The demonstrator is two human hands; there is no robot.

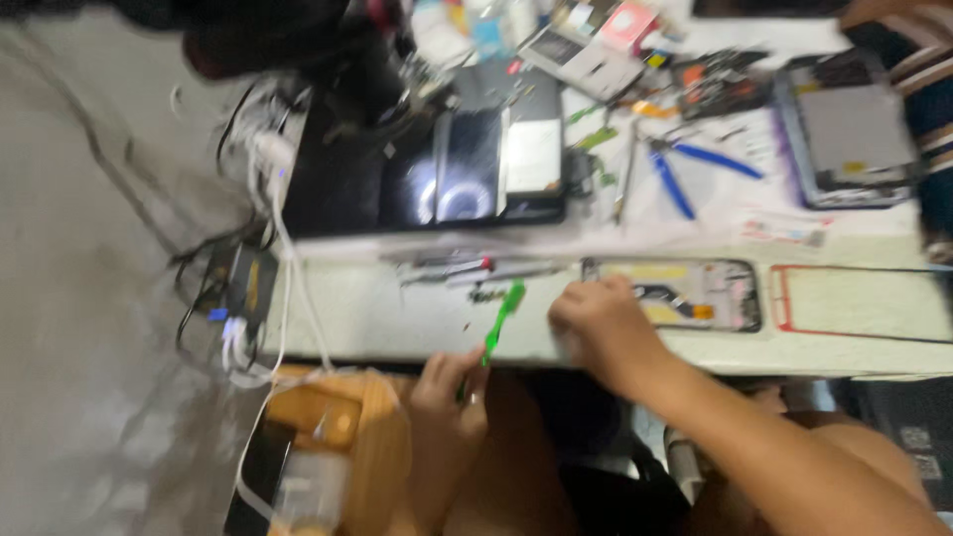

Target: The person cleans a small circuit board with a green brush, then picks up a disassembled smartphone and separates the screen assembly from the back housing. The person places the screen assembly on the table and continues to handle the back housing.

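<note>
green toothbrush (503, 316), blue-handled pliers (695, 169), red-edged frame (859, 303)

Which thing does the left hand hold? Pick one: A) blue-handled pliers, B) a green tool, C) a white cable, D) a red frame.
B: the left hand grips a green tool whose tip reaches over the table edge, while the blue-handled pliers lie untouched farther back on the table.

Toothbrush (502, 316) sits at the near edge of the surface (397, 318), gripped in the left hand (447, 389). At three o'clock from it the right hand (596, 323) rests on the opened phone (685, 295). At twelve o'clock lies the tablet (467, 179), pliers (695, 169) at its three o'clock.
</note>
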